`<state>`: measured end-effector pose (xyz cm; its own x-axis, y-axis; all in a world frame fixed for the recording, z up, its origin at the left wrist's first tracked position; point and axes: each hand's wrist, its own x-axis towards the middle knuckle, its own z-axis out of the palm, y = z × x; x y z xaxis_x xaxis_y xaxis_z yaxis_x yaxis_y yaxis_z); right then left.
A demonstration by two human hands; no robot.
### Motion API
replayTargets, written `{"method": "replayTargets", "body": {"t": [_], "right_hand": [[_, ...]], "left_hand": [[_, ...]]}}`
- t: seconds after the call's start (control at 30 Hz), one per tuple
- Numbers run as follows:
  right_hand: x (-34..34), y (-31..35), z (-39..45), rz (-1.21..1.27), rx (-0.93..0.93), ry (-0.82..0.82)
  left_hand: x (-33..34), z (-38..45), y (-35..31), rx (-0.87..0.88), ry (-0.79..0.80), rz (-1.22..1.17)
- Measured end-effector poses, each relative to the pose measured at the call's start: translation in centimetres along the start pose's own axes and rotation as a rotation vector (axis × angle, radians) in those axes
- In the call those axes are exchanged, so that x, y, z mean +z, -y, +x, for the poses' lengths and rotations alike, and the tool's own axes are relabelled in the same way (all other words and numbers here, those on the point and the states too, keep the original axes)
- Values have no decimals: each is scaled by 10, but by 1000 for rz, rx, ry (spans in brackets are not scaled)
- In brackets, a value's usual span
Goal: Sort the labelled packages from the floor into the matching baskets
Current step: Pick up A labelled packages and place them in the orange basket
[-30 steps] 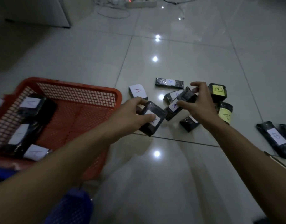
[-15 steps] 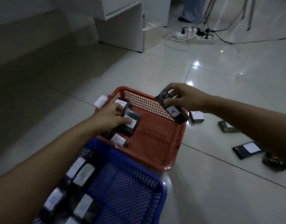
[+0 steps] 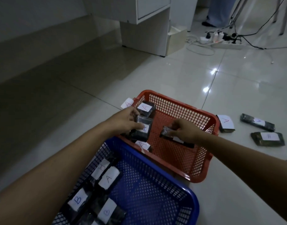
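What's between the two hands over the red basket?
Head view: only bare red mesh floor of the red plastic basket; left hand and right hand each hold a black wrapped package, apart.

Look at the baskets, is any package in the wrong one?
Maybe one. In the blue basket two packages read B, but one package marked A lies among them. The A-labelled ones otherwise sit in the red basket, so it looks misplaced. Another label there is too unclear to read.

Glossy tiled floor (image 3: 237, 82), white cabinet (image 3: 149, 21), power strip (image 3: 227, 43)
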<state>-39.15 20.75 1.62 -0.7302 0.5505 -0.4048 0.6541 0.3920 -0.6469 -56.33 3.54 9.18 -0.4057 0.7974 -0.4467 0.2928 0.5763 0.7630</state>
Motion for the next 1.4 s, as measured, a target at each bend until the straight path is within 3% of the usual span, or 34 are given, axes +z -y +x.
{"method": "replayTargets", "body": {"t": [0.23, 0.43, 0.8, 0.93, 1.03, 1.2, 1.3, 1.4], "right_hand": [[37, 14, 43, 69, 92, 38], [49, 22, 56, 60, -2, 128], [30, 28, 40, 239, -111, -38], [9, 38, 19, 467, -80, 146], [4, 32, 14, 461, -67, 251], [-4, 23, 15, 534, -26, 181], [-7, 18, 20, 576, 22, 40], [-2, 10, 29, 462, 66, -59]], "left_hand": [[-14, 11, 26, -29, -65, -8], [-12, 18, 36, -47, -4, -58], [-5, 23, 26, -6, -4, -74], [-1, 27, 16, 29, -63, -156], [5, 30, 14, 33, -69, -221], [18, 40, 18, 73, -117, 28], [19, 48, 22, 105, -179, 232], [24, 50, 29, 168, -190, 471]]}}
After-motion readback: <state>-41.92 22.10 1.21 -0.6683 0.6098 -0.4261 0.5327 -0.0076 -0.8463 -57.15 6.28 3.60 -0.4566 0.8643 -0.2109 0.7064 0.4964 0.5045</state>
